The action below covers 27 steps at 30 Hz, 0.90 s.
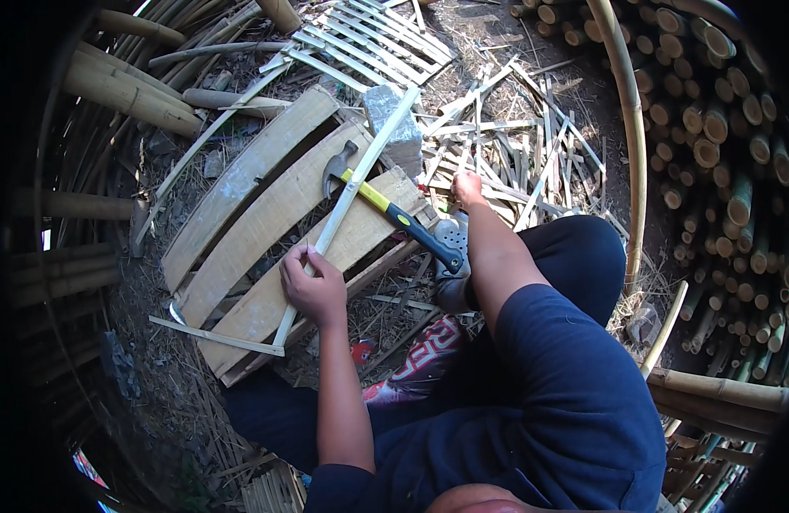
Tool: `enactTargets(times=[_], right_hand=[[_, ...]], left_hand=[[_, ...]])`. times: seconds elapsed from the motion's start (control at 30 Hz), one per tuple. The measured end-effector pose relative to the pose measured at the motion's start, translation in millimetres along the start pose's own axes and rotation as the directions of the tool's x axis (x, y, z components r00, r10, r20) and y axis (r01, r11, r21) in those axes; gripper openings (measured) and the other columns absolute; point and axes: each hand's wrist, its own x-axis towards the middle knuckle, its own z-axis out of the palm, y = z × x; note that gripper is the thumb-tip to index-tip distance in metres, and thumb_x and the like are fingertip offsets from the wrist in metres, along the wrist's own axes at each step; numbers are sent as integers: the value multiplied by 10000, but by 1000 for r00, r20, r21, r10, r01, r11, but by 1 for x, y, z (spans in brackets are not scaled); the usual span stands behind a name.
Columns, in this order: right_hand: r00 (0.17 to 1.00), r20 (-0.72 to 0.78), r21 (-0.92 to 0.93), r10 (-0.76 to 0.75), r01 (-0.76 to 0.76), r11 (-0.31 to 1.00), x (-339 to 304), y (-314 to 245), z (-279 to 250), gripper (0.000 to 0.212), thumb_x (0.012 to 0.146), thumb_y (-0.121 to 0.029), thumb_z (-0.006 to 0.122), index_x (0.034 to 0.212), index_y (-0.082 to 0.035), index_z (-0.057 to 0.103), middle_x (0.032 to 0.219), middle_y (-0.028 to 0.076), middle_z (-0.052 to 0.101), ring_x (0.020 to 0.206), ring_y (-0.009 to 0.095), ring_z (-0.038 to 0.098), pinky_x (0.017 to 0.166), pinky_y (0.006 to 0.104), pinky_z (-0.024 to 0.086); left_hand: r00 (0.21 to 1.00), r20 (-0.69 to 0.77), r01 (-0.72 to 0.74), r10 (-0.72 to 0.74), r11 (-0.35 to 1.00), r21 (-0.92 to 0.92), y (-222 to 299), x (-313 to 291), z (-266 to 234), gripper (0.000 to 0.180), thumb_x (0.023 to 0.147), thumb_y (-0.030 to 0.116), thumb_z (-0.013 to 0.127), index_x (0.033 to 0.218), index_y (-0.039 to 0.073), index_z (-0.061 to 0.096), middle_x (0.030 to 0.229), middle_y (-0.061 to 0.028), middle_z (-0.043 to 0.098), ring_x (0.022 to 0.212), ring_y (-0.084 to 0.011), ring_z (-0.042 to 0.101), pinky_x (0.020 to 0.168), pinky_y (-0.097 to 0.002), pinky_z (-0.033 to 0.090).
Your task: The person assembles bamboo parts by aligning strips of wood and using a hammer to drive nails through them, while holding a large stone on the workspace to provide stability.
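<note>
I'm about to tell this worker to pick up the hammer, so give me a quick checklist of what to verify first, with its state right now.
1. Left hand steadying the long bamboo strip: ok, fingers rest on it.
2. Strip lying across the curved bamboo boards: ok.
3. Hammer within reach and free: ok, it lies on the boards, no hand on it.
4. Right hand free: cannot tell, it is down among the loose splints and may be gripping one.
5. Grey block clear of the strip: not ok, the strip crosses it.
6. Foot in the grey clog clear of the hammer: not ok, it touches the handle end.
</note>
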Motion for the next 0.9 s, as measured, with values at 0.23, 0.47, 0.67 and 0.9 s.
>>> enactTargets(times=[0.23, 0.47, 0.67, 0.9], right_hand=[[827, 562, 424, -13, -275, 863, -38, -32, -12, 108, 789, -79, 714, 823, -78, 611, 713, 22, 614, 585, 118, 559, 457, 260, 364], [907, 417, 317, -55, -88, 944, -57, -137, -16, 124, 833, -153, 703, 770, -114, 603, 717, -22, 612, 510, 76, 483, 450, 252, 326], [887, 451, 313, -96, -56, 948, -62, -266, -72, 82, 861, -176, 526, 870, -98, 550, 647, 7, 586, 453, 103, 432, 434, 262, 304], [967, 170, -97, -191, 209, 973, -175, -395, -131, 181, 859, -248, 442, 875, -77, 499, 604, 26, 474, 425, 134, 387, 402, 304, 256]], left_hand=[[1000, 4, -7, 7, 1000, -1, 0, 0, -1, 99, 916, 94, 623, 978, 23, 593, 972, -154, 657, 926, -381, 636, 797, -481, 497], [999, 17, 30, -30, 1000, 1, -5, 1, -2, 104, 919, 128, 616, 985, 49, 599, 990, -140, 666, 944, -369, 642, 808, -487, 495], [1000, 15, -11, 12, 997, -76, 13, 0, 5, 102, 922, 151, 592, 988, 73, 593, 985, -118, 669, 956, -353, 639, 822, -485, 489], [1000, 10, 16, -15, 998, -64, 2, -2, -7, 99, 933, 162, 589, 975, 74, 605, 975, -117, 670, 945, -339, 641, 804, -473, 499]])
